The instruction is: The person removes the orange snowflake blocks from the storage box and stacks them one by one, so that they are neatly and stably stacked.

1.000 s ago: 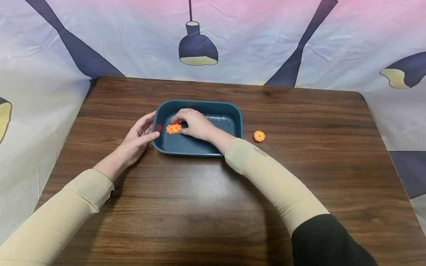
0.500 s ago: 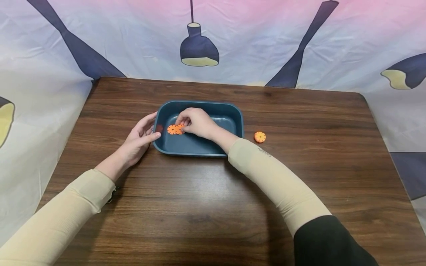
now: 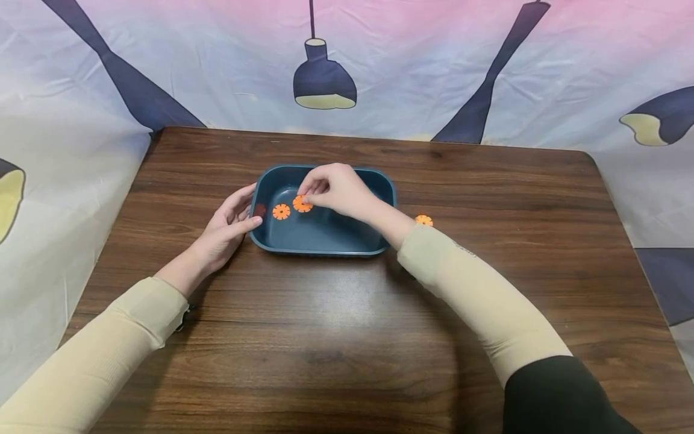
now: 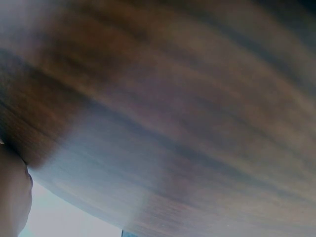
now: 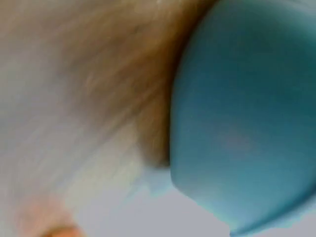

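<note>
In the head view, a dark blue rectangular plastic bin (image 3: 325, 250) stands on the table. My left hand (image 3: 225, 229) grips its left wall, thumb over the rim and fingers outside. Above the bin floor, my right hand (image 3: 338, 190) pinches an orange notched disc (image 3: 302, 204) between thumb and fingertips. A second orange notched disc (image 3: 281, 211) lies on the bin floor, just left of the held one. Right of the bin, one more orange disc (image 3: 424, 220) is partly covered by my right forearm. The right wrist view shows the bin's wall (image 5: 242, 113), blurred.
The brown wood-grain table (image 3: 325, 361) reaches back to a fabric backdrop (image 3: 396, 72) printed with lamps. A reddish reflection shows inside the bin's left wall. In the left wrist view there is mostly blurred tabletop (image 4: 158, 118).
My right hand has lifted one disc off the other and moved right and up with it; the forearm has shifted right, partly covering the outer disc. My left hand stays on the bin.
</note>
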`<state>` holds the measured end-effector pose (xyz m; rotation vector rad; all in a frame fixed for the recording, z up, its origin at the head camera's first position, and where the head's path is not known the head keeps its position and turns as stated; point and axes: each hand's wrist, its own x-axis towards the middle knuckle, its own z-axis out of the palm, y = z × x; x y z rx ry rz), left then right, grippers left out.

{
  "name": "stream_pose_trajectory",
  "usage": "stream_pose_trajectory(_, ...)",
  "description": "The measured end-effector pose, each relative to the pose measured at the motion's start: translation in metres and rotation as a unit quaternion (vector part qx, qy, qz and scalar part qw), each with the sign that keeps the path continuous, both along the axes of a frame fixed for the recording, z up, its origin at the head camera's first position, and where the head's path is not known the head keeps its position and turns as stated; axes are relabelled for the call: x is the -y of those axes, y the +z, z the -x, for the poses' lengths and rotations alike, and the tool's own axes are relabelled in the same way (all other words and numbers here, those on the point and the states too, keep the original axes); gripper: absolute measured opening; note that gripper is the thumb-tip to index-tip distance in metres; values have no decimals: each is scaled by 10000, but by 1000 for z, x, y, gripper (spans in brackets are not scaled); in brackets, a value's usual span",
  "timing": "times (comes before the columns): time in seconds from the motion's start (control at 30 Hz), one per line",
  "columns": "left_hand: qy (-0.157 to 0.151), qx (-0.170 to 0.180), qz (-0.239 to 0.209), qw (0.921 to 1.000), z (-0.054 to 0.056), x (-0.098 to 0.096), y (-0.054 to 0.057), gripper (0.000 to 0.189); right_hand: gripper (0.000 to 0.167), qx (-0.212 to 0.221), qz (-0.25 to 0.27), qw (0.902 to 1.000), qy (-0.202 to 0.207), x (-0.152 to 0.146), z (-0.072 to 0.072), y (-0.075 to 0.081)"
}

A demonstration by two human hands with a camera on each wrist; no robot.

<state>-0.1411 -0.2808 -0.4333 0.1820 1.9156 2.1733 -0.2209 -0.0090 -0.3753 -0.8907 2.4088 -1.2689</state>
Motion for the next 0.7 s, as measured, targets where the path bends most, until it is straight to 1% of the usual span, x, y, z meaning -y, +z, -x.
stream_pose_trajectory(0.1, -2, 22, 6, 10000, 0, 0, 0, 59, 9, 2, 226, 9996, -192, -16, 1, 5)
stream_pose_trajectory(0.23, -6, 26, 22, 10000, 0, 0, 0, 60, 8, 9, 357, 9982, -471, -41, 4, 12)
stream_pose_trajectory(0.5, 4, -55, 1, 10000, 1, 0, -2, 59, 9, 200, 449, 9938, -995, -96, 4, 20)
stream_pose_trajectory(0.7, 25, -87, -25, 10000, 1, 0, -2, 59, 11, 189, 300, 9904, -1336, -129, 3, 18)
